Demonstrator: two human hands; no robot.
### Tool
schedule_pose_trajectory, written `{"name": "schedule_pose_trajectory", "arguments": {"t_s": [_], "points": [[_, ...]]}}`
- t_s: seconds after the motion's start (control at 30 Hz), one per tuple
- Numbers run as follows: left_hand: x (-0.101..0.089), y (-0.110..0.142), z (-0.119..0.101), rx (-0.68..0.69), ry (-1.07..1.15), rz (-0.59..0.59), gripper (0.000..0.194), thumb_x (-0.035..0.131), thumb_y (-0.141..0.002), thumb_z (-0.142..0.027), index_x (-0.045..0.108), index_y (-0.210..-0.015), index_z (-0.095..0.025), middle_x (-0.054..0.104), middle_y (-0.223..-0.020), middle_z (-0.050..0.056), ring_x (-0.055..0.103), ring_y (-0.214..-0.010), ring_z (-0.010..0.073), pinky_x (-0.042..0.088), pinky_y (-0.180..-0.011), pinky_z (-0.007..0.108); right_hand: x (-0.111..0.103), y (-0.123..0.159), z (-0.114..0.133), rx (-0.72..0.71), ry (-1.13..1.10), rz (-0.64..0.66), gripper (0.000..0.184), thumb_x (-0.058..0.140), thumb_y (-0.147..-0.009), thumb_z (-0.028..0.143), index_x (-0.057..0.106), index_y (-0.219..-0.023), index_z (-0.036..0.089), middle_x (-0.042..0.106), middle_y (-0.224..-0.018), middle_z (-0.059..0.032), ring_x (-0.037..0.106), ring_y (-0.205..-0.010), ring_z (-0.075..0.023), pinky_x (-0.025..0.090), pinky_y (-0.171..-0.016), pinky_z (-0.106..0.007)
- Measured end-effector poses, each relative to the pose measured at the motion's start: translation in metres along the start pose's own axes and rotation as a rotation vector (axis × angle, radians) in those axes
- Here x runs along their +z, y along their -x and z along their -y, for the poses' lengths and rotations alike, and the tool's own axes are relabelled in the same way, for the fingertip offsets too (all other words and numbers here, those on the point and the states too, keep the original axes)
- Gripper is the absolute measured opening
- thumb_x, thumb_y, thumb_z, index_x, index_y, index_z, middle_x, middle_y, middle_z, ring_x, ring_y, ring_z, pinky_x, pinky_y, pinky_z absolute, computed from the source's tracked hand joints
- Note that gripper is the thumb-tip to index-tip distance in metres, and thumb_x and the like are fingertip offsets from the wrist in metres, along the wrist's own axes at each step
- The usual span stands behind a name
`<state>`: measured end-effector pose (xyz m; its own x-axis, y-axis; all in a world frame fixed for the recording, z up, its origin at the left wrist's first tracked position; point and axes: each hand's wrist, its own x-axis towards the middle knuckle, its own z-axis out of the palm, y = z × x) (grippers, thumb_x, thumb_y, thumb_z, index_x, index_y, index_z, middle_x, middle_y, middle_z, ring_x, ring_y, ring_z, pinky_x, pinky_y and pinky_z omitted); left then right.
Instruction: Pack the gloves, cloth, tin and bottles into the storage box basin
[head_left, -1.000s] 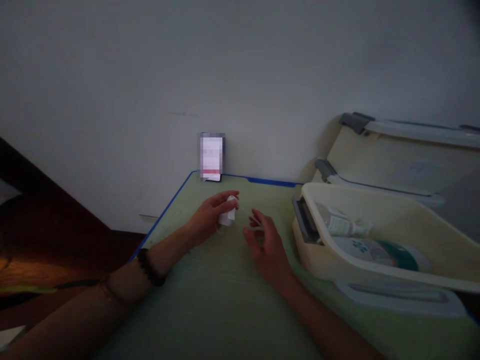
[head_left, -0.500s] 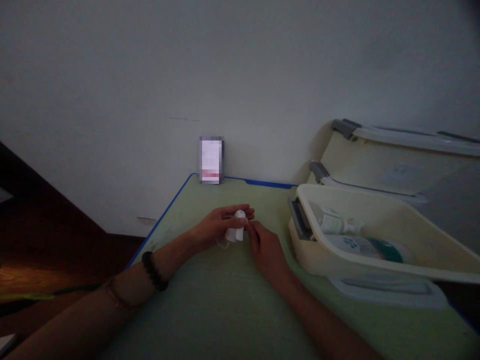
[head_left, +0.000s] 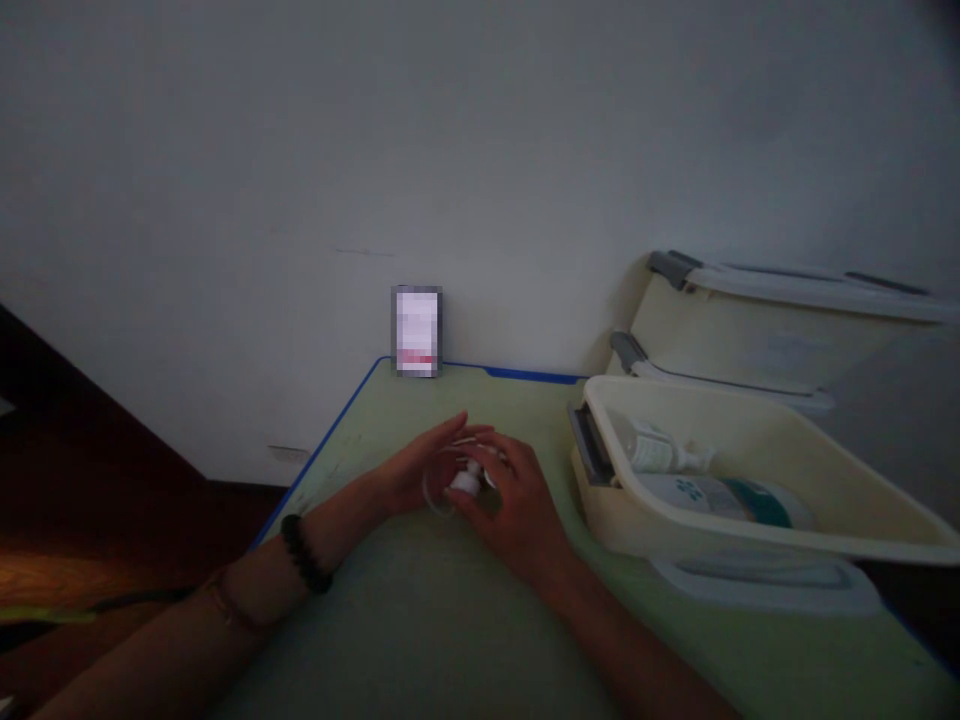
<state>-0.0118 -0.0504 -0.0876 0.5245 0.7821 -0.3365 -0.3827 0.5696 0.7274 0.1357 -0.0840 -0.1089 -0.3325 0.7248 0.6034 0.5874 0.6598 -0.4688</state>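
Above the table, in the head view, my right hand (head_left: 517, 500) curls its thumb and fingers around a small white plastic piece (head_left: 466, 480). A thin pale loop, like a cord or tube (head_left: 429, 490), hangs from its left side. The kind of thing is hard to tell in the dim light, and my right fingers cover part of it. Just left of it, my left hand (head_left: 424, 462) is open, palm inward and fingers stretched out behind the piece. Whether the left palm touches it I cannot tell.
A cream storage bin (head_left: 750, 545) stands at the right, with a small clear bottle (head_left: 651, 447) and a larger white-and-green bottle (head_left: 720, 497) in it. Its lid (head_left: 735, 340) leans against the wall. A phone-like screen (head_left: 417, 330) stands at the green table's (head_left: 360, 640) back edge.
My right hand has moved left and over the white piece, its fingers now around it. My left thumb has come off the piece and the left fingers have opened. The view has shifted slightly.
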Motion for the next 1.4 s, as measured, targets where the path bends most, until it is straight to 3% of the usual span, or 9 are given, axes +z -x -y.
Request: {"name": "schedule_pose_trajectory", "arguments": {"t_s": [0.1, 0.33, 0.6, 0.7, 0.87, 1.0, 1.17, 1.27, 1.4], "points": [[-0.003, 0.005, -0.007, -0.027, 0.016, 0.088, 0.044, 0.052, -0.078, -0.047, 0.056, -0.109, -0.016, 0.063, -0.098, 0.009, 0.062, -0.081, 0.0198, 0.045, -0.069, 0.03, -0.004, -0.001, 0.002, 0.021, -0.014, -0.024, 0.032, 0.06, -0.075, 0.044, 0.062, -0.096, 0.022, 0.058, -0.101, -0.0087, 0.051, -0.098, -0.0226, 0.046, -0.084, -0.04], [-0.006, 0.02, -0.018, 0.114, -0.187, 0.222, 0.053, 0.066, -0.071, -0.035, 0.05, -0.119, -0.017, 0.056, -0.116, 0.014, 0.056, -0.1, 0.0234, 0.042, -0.08, 0.033, -0.009, -0.006, 0.006, -0.033, 0.008, -0.027, 0.041, 0.059, -0.074, 0.047, 0.057, -0.101, 0.017, 0.057, -0.101, -0.011, 0.053, -0.096, -0.0233, 0.049, -0.081, -0.04], [0.005, 0.024, -0.022, 0.215, -0.297, 0.087, 0.034, 0.068, -0.071, -0.027, 0.057, -0.102, -0.015, 0.064, -0.084, 0.005, 0.06, -0.068, 0.0132, 0.046, -0.06, 0.025, -0.035, -0.015, 0.025, -0.217, 0.116, -0.013, 0.02, 0.053, -0.081, 0.012, 0.061, -0.099, 0.015, 0.062, -0.1, -0.008, 0.056, -0.093, -0.0193, 0.05, -0.081, -0.035], [0.014, 0.023, -0.022, 0.223, -0.329, 0.057, 0.041, 0.073, -0.066, -0.027, 0.056, -0.101, -0.015, 0.063, -0.074, 0.001, 0.057, -0.057, 0.0095, 0.044, -0.052, 0.02, -0.048, -0.02, 0.038, -0.252, 0.224, 0.057, 0.021, 0.054, -0.081, 0.012, 0.062, -0.101, 0.015, 0.064, -0.102, -0.0071, 0.056, -0.091, -0.0195, 0.051, -0.079, -0.034], [0.033, 0.027, -0.034, 0.299, -0.516, -0.01, 0.035, 0.055, -0.078, -0.045, 0.058, -0.096, -0.014, 0.064, -0.084, 0.006, 0.058, -0.057, 0.0108, 0.046, -0.047, 0.021, -0.071, -0.031, 0.042, -0.296, 0.35, 0.084, 0.016, 0.056, -0.08, 0.014, 0.064, -0.094, 0.015, 0.066, -0.096, -0.0056, 0.058, -0.088, -0.0189, 0.05, -0.079, -0.034], [0.052, 0.029, -0.046, 0.275, -0.668, 0.144, 0.052, 0.033, -0.084, -0.056, 0.059, -0.101, -0.014, 0.064, -0.083, 0.009, 0.062, -0.067, 0.0192, 0.046, -0.042, 0.023, -0.091, -0.043, 0.036, -0.31, 0.393, 0.029, 0.017, 0.052, -0.083, 0.016, 0.064, -0.095, 0.015, 0.067, -0.097, -0.0064, 0.058, -0.085, -0.0184, 0.049, -0.078, -0.034], [0.068, 0.016, -0.05, 0.356, -0.6, 0.189, 0.053, 0.03, -0.084, -0.058, 0.057, -0.106, -0.018, 0.063, -0.099, 0.01, 0.062, -0.083, 0.0223, 0.049, -0.062, 0.031, -0.122, -0.057, 0.026, -0.26, 0.415, -0.006, 0.016, 0.053, -0.083, 0.018, 0.065, -0.094, 0.015, 0.067, -0.094, -0.0077, 0.059, -0.085, -0.0178, 0.047, -0.078, -0.031], [0.077, -0.004, -0.041, 0.495, -0.525, 0.128, 0.061, 0.025, -0.082, -0.063, 0.057, -0.105, -0.016, 0.06, -0.109, 0.012, 0.058, -0.092, 0.0227, 0.047, -0.073, 0.034, -0.145, -0.063, 0.015, -0.136, 0.353, -0.04, 0.017, 0.056, -0.082, 0.024, 0.065, -0.092, 0.014, 0.067, -0.09, -0.0069, 0.06, -0.082, -0.0158, 0.046, -0.076, -0.028], [0.097, -0.032, -0.021, 0.489, -0.739, -0.164, 0.058, 0.028, -0.082, -0.06, 0.047, -0.116, -0.017, 0.045, -0.127, 0.015, 0.05, -0.104, 0.0256, 0.048, -0.07, 0.033, -0.177, -0.059, -0.007, 0.035, 0.276, -0.088, 0.02, 0.058, -0.08, 0.031, 0.065, -0.085, 0.014, 0.065, -0.076, -0.0034, 0.057, -0.065, -0.0122, 0.043, -0.063, -0.023]]}}
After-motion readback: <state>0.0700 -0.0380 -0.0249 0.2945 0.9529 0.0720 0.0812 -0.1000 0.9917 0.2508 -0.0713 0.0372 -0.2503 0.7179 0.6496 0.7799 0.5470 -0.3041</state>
